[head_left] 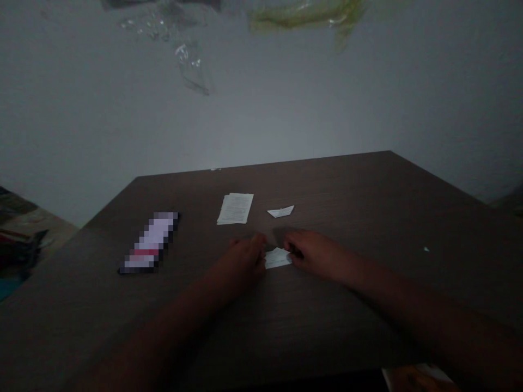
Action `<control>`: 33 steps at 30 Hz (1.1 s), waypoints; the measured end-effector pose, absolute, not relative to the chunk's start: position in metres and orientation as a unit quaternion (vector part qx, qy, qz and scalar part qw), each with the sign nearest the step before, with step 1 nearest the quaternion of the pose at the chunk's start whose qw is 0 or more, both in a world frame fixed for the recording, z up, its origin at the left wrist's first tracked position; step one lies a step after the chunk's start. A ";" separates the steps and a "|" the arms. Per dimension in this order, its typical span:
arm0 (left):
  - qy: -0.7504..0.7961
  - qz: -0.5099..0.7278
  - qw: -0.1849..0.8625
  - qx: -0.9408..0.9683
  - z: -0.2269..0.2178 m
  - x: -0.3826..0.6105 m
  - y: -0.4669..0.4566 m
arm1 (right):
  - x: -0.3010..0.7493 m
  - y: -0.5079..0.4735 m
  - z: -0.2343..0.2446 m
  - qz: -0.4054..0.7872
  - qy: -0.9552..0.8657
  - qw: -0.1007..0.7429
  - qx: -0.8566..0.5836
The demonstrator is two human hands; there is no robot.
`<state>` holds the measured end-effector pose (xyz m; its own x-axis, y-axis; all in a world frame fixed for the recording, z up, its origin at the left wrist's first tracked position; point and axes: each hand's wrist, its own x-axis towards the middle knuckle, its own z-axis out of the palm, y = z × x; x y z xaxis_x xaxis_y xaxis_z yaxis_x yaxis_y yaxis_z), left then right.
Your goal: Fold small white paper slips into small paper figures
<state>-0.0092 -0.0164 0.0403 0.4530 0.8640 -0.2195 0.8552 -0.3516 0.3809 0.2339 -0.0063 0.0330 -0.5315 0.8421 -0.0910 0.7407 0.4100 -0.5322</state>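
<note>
Two bare hands (309,250), bare forearms (382,276) — narrowing toward the wrists (342,264) — dimly lit, softly outlined

Bare forearms (183,310) aslant, left hand (247,256) and right hand (311,251) near each other, fingers (291,238) bent.

The left hand (245,257) and right hand (311,250) hold folded paper (278,258) between their fingers (259,243); a paper boat (281,212) lies beyond.
</note>
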 end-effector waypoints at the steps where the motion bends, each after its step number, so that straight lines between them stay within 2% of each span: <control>1: 0.521 0.006 0.219 0.825 0.042 -0.010 -0.017 | 0.234 -0.006 0.034 0.262 -0.835 0.095 -0.474; 7: 0.518 -0.011 0.181 0.836 0.035 -0.015 -0.015 | 0.236 -0.006 0.035 0.256 -0.837 0.095 -0.474; 24: 0.504 0.011 0.196 0.841 0.042 -0.015 -0.015 | 0.241 -0.006 0.029 0.227 -0.874 0.145 -0.404; 33: 0.474 0.027 0.165 0.864 0.047 -0.015 -0.022 | 0.239 -0.007 0.022 0.210 -0.887 0.144 -0.384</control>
<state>-0.0151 -0.0219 0.0471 0.5483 0.8291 -0.1094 0.8112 -0.4955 0.3107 0.2391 -0.0069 0.0217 -0.6626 0.7430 0.0946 0.6215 0.6159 -0.4842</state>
